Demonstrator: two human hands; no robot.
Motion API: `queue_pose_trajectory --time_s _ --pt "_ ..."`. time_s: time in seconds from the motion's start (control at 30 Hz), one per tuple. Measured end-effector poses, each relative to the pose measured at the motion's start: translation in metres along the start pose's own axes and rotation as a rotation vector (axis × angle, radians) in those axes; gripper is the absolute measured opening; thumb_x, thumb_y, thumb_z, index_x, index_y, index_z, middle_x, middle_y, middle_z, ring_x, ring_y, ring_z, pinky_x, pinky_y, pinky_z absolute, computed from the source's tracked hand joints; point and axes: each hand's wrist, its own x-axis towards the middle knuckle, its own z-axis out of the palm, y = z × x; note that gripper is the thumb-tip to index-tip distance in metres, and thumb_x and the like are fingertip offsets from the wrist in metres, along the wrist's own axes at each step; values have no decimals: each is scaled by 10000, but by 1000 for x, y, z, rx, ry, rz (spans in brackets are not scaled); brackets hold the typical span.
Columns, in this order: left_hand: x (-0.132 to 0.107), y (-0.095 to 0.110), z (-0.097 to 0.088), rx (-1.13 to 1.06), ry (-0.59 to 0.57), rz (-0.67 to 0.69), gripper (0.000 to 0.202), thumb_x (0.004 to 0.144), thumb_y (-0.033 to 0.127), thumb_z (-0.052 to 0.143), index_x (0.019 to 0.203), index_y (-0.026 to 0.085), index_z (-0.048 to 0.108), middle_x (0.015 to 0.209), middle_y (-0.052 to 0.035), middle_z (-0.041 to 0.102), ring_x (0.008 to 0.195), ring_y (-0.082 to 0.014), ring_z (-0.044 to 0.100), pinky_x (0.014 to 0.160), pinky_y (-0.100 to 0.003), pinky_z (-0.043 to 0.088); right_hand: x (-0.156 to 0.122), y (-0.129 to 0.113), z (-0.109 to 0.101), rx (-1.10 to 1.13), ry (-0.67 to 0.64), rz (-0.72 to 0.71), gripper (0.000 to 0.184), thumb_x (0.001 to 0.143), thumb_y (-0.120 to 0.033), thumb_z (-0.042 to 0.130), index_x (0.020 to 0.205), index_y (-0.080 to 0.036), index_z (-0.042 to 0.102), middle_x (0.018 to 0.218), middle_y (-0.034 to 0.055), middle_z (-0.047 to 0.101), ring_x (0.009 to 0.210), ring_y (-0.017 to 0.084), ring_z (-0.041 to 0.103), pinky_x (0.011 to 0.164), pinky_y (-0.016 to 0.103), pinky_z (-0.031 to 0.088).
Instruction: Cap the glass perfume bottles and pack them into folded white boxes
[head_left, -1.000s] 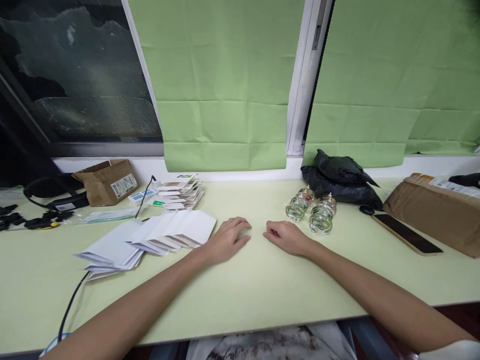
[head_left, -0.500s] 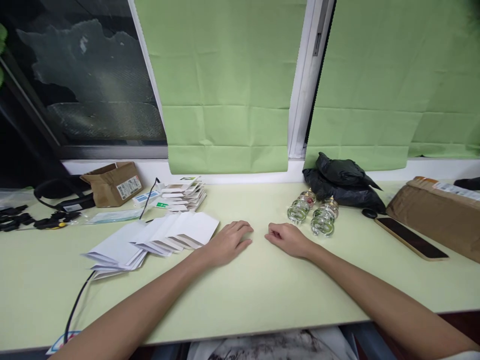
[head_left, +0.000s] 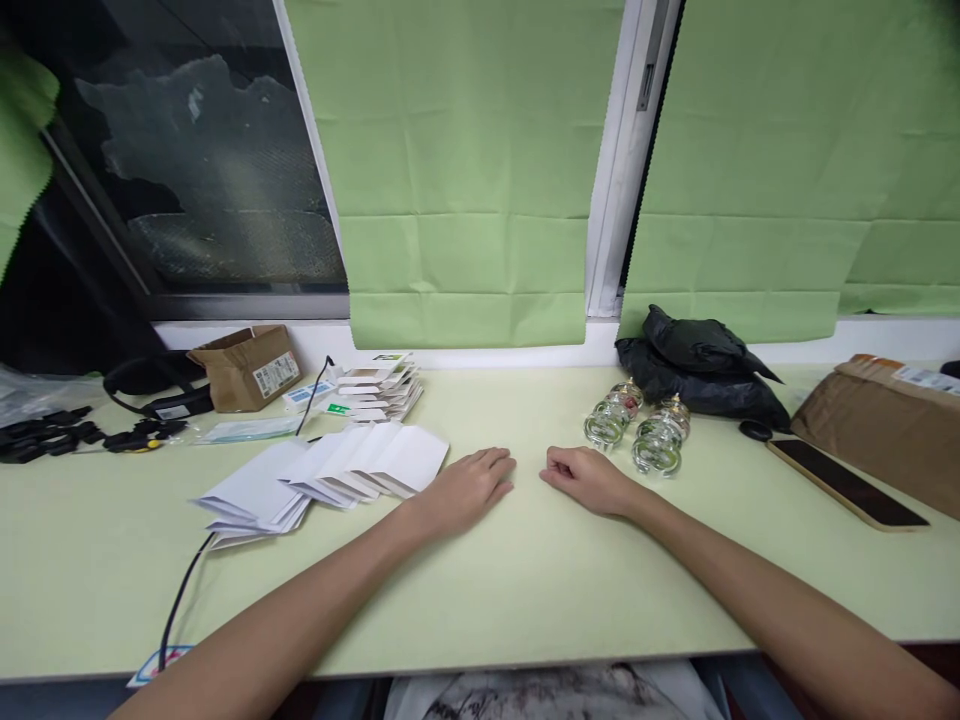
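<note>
My left hand (head_left: 470, 490) rests on the pale green table, palm down, fingers loosely stretched and holding nothing. Just to its left lies a fanned row of folded white papers (head_left: 375, 460), overlapping a second white stack (head_left: 259, 495). My right hand (head_left: 589, 478) lies on the table curled into a loose fist, and I see nothing in it. A gap of bare tabletop separates the two hands. Beyond the right hand stand two rows of clear ring-shaped pieces with gold-coloured tops, a left row (head_left: 611, 415) and a right row (head_left: 661, 437).
Behind the papers sit a pile of small flat boxes (head_left: 382, 390) and an open cardboard box (head_left: 247, 370). Black straps (head_left: 142, 435) lie far left; a black cable (head_left: 184, 600) runs forward. On the right are black plastic bags (head_left: 697, 370), a phone (head_left: 847, 485) and a brown parcel (head_left: 885, 430).
The whole view has shifted slightly, so everything sits a little further right. Both hands keep the same pose and place on the table.
</note>
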Motion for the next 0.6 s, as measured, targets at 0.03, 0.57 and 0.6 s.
queue_pose_trajectory --time_s 0.03,0.57,0.6 --pt "0 0 1 9 -7 -5 383 1106 387 386 1414 256 574 1500 -106 585 1396 -282 556 1148 -466 464 0 0 0 7 3 -4 271 1018 -412 547 823 -224 560 716 -41 588 676 144 530 642 269 320" --pt "42 -158 -157 366 233 -963 855 951 719 446 1517 79 462 1531 -303 496 1413 -500 453 1083 -618 410 1 4 1 55 15 -20 276 1004 -393 555 787 -227 520 702 -44 567 665 141 517 635 269 308" --pt "43 -174 -159 343 229 -1051 953 902 777 472 1519 51 445 1521 -333 489 1406 -524 448 1070 -632 410 1 4 1 58 15 -20 276 1003 -393 556 786 -227 520 703 -44 566 666 142 516 634 269 308"
